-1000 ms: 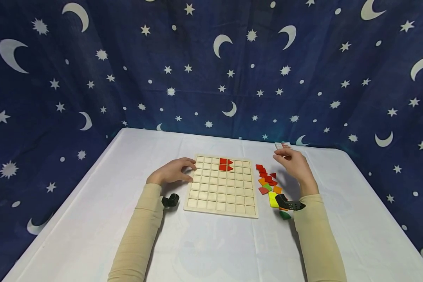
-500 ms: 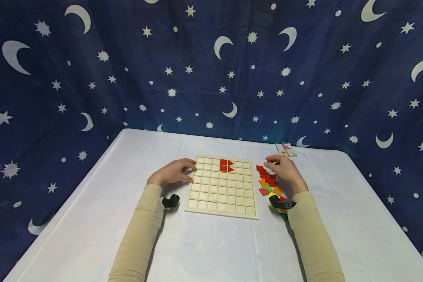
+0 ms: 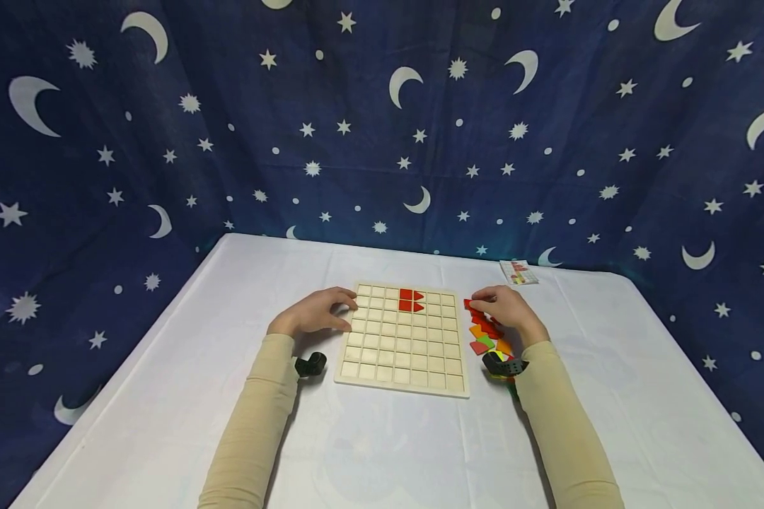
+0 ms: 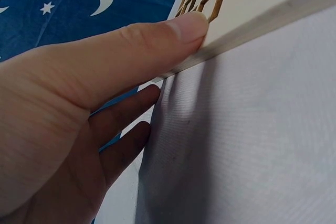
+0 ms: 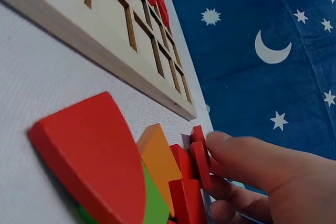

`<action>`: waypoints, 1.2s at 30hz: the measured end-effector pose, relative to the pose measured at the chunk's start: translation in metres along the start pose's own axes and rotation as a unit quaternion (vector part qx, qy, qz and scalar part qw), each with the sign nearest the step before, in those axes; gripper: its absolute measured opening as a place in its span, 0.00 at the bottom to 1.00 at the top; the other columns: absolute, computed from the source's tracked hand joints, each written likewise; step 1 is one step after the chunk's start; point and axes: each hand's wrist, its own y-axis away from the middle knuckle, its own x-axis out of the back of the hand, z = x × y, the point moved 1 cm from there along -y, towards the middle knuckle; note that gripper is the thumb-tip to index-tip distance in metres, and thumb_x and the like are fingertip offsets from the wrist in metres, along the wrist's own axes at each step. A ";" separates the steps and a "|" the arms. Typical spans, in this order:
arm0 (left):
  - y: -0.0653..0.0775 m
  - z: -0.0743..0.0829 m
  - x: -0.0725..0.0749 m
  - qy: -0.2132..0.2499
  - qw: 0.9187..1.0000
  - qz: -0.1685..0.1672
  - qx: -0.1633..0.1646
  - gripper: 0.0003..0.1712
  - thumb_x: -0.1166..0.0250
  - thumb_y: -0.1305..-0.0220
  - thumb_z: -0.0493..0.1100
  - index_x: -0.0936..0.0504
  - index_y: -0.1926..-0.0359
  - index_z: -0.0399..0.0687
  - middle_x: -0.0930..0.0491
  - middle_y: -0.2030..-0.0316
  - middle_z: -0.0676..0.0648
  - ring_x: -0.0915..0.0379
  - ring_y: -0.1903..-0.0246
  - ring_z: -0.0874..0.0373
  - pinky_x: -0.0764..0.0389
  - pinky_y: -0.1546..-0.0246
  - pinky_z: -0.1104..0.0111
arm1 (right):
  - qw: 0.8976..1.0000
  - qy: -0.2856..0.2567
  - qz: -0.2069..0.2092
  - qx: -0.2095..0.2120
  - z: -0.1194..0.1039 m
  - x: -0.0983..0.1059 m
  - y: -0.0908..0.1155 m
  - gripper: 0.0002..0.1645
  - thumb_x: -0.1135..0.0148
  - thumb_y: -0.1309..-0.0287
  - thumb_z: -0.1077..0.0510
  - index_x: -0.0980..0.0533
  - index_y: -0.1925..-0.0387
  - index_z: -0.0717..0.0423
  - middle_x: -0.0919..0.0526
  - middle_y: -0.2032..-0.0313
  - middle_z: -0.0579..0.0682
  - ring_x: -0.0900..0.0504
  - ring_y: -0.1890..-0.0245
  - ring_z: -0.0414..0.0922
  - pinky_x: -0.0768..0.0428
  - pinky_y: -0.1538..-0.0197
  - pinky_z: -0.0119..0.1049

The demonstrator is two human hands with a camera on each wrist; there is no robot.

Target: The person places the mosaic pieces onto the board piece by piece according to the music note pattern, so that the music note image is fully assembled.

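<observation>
A square wooden grid board (image 3: 403,387) lies on the white table, with several red tiles (image 3: 406,300), some square and some pointed, set in its upper cells. My left hand (image 3: 312,312) rests at the board's left side; in the left wrist view the thumb (image 4: 186,27) lies on the rim and the visible fingers are loosely extended. Right of the board, my right hand (image 3: 508,309) is over a row of loose coloured tiles (image 3: 482,346). Its thumb and fingers seem to pinch a small red tile (image 5: 200,162) at the row's far end, partly hidden by the hand.
A printed pattern card (image 3: 518,272) lies behind the right hand near the table's back edge. Orange (image 5: 159,166), green and red wooden pieces overlap beside the board. A dark blue curtain with moons and stars (image 3: 382,141) hangs behind the table (image 3: 369,445).
My right hand has come away from the pattern card, moving nearer and leftward down to the red tiles. The card is uncovered now. My left hand stays at the board's edge.
</observation>
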 end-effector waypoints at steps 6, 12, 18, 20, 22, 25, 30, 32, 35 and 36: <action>0.001 0.002 0.000 -0.001 1.000 0.000 -0.002 0.24 0.27 0.43 0.43 0.20 0.45 0.43 0.33 0.33 0.42 0.44 0.30 0.45 0.42 0.29 0.55 | 1.000 0.000 -0.009 0.005 -0.002 0.002 0.004 0.24 0.37 0.36 0.48 0.22 0.46 0.60 0.20 0.51 0.60 0.25 0.59 0.52 0.21 0.59 0.37; 0.003 0.003 0.000 -0.001 1.000 0.001 -0.014 0.23 0.27 0.43 0.43 0.19 0.46 0.42 0.32 0.33 0.41 0.43 0.31 0.44 0.41 0.30 0.55 | 1.000 -0.003 -0.007 0.010 -0.002 0.003 0.006 0.23 0.36 0.37 0.48 0.22 0.49 0.60 0.19 0.57 0.58 0.26 0.64 0.50 0.24 0.66 0.35; 0.002 0.002 0.000 0.002 1.000 0.000 -0.004 0.24 0.27 0.43 0.43 0.19 0.46 0.42 0.33 0.33 0.42 0.44 0.30 0.45 0.42 0.30 0.55 | 1.000 -0.004 -0.012 0.003 -0.001 0.003 0.006 0.25 0.36 0.37 0.47 0.23 0.46 0.59 0.20 0.56 0.57 0.27 0.63 0.51 0.25 0.65 0.34; 0.002 0.002 0.000 0.001 1.000 0.000 -0.004 0.24 0.27 0.43 0.43 0.19 0.46 0.42 0.33 0.33 0.42 0.44 0.30 0.45 0.41 0.30 0.55 | 1.000 -0.006 -0.013 0.004 -0.001 0.003 0.007 0.24 0.36 0.37 0.47 0.23 0.47 0.59 0.21 0.58 0.56 0.27 0.64 0.50 0.25 0.66 0.34; 0.002 0.003 0.001 0.004 1.000 0.000 -0.002 0.25 0.27 0.43 0.43 0.20 0.46 0.42 0.33 0.33 0.42 0.44 0.30 0.45 0.42 0.30 0.55 | 1.000 -0.006 -0.013 0.008 -0.002 0.004 0.007 0.22 0.36 0.37 0.48 0.23 0.49 0.59 0.21 0.61 0.56 0.27 0.67 0.49 0.26 0.68 0.34; 0.003 0.004 0.002 0.006 1.000 0.001 -0.004 0.25 0.27 0.43 0.43 0.20 0.45 0.42 0.33 0.33 0.42 0.44 0.30 0.45 0.42 0.30 0.55 | 1.000 -0.007 -0.017 0.005 -0.002 0.004 0.007 0.23 0.36 0.38 0.48 0.24 0.49 0.61 0.21 0.62 0.55 0.28 0.69 0.48 0.26 0.69 0.34; 0.003 0.004 0.002 0.007 1.000 0.002 -0.007 0.25 0.27 0.43 0.43 0.20 0.45 0.41 0.33 0.33 0.41 0.44 0.30 0.44 0.42 0.30 0.55 | 1.000 0.004 -0.009 -0.010 -0.004 0.000 0.004 0.31 0.33 0.41 0.44 0.25 0.46 0.62 0.21 0.56 0.58 0.26 0.64 0.50 0.23 0.63 0.36; 0.003 0.004 0.002 0.007 1.000 0.002 -0.009 0.25 0.27 0.43 0.43 0.20 0.45 0.41 0.33 0.33 0.41 0.44 0.30 0.44 0.42 0.30 0.54 | 1.000 0.013 -0.003 -0.010 -0.007 -0.002 0.004 0.32 0.33 0.41 0.44 0.25 0.46 0.63 0.21 0.54 0.60 0.26 0.61 0.52 0.21 0.59 0.39; 0.003 0.003 0.002 0.007 1.000 0.001 -0.009 0.25 0.27 0.43 0.43 0.20 0.45 0.41 0.33 0.33 0.41 0.43 0.30 0.44 0.41 0.30 0.54 | 1.000 0.017 0.003 -0.012 -0.010 -0.004 0.004 0.30 0.33 0.41 0.46 0.25 0.46 0.64 0.21 0.53 0.60 0.26 0.59 0.53 0.20 0.54 0.43; 0.002 0.003 0.002 0.006 1.000 0.000 -0.009 0.25 0.27 0.43 0.43 0.20 0.45 0.41 0.33 0.33 0.41 0.43 0.30 0.44 0.41 0.30 0.55 | 1.000 0.019 0.005 -0.013 -0.011 -0.004 0.004 0.29 0.33 0.41 0.47 0.24 0.47 0.63 0.21 0.54 0.60 0.26 0.59 0.53 0.20 0.54 0.43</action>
